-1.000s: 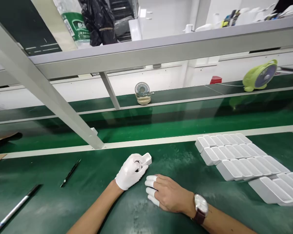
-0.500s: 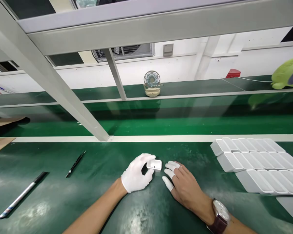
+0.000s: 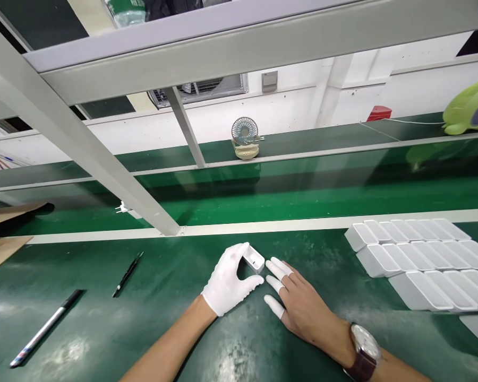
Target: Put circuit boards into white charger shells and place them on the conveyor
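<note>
A small white open-topped plastic box (image 3: 255, 260) lies at a slant on the green bench, with small dark marks inside it. My left hand (image 3: 231, 278), in a white glove, curves round its left side. The index finger is against the far end and the thumb reaches the near corner. Just to the right, my right hand (image 3: 297, 300) rests palm down with its fingers spread. White finger cots cover several of its fingertips, which come close to the box; whether they touch it I cannot tell. A watch (image 3: 364, 345) is on the right wrist.
Rows of white plastic boxes (image 3: 426, 254) stand at the right. On the left lie a black pen (image 3: 128, 274) and a white-and-black marker-like stick (image 3: 45, 330). A grey frame post (image 3: 115, 170) slants down to the bench. Behind stand a small fan (image 3: 245, 135) and a green fan (image 3: 470, 109).
The small box has turned from level to slanted within my left hand, and the thumb has moved right along its near side. The right hand has barely moved. The view has tilted slightly.
</note>
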Demonstrator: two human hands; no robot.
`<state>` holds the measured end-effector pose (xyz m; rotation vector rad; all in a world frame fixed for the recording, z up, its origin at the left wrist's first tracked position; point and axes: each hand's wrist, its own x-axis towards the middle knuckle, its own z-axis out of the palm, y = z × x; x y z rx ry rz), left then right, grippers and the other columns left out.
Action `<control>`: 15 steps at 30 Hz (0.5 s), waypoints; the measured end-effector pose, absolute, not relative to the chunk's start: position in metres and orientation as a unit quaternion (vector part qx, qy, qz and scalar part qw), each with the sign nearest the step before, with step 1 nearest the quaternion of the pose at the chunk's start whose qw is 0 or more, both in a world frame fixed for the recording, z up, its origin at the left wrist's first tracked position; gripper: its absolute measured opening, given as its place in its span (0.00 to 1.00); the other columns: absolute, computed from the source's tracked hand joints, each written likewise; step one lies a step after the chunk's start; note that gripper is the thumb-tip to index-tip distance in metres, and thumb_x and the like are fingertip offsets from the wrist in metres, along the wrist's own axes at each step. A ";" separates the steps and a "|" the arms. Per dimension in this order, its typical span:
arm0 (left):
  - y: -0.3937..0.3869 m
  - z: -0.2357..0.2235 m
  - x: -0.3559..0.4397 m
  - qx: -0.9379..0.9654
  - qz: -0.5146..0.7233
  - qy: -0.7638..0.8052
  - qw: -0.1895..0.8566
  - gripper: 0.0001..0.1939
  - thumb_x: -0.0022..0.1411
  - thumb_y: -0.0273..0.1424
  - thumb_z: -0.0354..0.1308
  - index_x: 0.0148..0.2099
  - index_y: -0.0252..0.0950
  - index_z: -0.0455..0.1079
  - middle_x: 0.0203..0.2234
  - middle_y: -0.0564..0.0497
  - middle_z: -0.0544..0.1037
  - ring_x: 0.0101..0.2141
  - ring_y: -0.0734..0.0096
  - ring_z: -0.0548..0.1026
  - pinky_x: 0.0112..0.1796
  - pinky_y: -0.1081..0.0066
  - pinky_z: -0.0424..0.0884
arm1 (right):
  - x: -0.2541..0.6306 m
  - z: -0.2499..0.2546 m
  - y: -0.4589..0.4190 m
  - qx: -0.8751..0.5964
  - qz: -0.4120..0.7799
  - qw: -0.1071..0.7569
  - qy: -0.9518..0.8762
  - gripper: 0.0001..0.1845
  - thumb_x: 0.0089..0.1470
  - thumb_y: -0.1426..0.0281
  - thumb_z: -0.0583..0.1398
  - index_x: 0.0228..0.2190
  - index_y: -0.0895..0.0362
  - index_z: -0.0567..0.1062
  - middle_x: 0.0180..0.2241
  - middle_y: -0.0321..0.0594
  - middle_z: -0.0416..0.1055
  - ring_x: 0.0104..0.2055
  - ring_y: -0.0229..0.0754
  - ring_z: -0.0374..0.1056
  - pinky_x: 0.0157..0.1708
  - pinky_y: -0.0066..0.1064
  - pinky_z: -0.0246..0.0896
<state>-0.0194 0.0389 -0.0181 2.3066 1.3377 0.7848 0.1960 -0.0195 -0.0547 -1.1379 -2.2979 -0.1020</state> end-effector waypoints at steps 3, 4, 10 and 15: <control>0.039 -0.019 -0.021 0.817 0.269 0.473 0.191 0.39 0.56 0.33 0.68 0.66 0.42 0.55 0.58 0.41 0.67 0.59 0.52 0.68 0.58 0.49 0.67 | 0.196 -0.054 -0.019 -0.388 0.004 0.265 -0.883 0.18 0.64 0.67 0.57 0.52 0.64 0.73 0.56 0.53 0.70 0.66 0.55 0.58 0.67 0.50 0.54; 0.040 -0.019 -0.022 0.817 0.268 0.473 0.192 0.38 0.57 0.34 0.67 0.66 0.42 0.55 0.59 0.41 0.67 0.59 0.53 0.68 0.58 0.49 0.67 | 0.197 -0.053 -0.020 -0.373 0.015 0.268 -0.888 0.19 0.64 0.67 0.57 0.53 0.62 0.72 0.57 0.51 0.70 0.66 0.53 0.57 0.68 0.50 0.52; 0.044 -0.022 -0.025 0.805 0.278 0.486 0.198 0.28 0.64 0.33 0.59 0.65 0.40 0.59 0.59 0.41 0.69 0.59 0.56 0.69 0.59 0.52 0.67 | 0.198 -0.051 -0.021 -0.337 0.028 0.295 -0.894 0.16 0.64 0.67 0.59 0.50 0.61 0.74 0.54 0.48 0.73 0.65 0.49 0.60 0.68 0.45 0.52; 0.046 -0.023 -0.023 0.773 0.290 0.516 0.227 0.30 0.63 0.32 0.59 0.66 0.39 0.58 0.60 0.42 0.70 0.60 0.56 0.69 0.60 0.51 0.65 | 0.197 -0.052 -0.020 -0.337 0.017 0.299 -0.893 0.15 0.64 0.68 0.58 0.49 0.62 0.75 0.53 0.48 0.74 0.63 0.50 0.62 0.67 0.45 0.56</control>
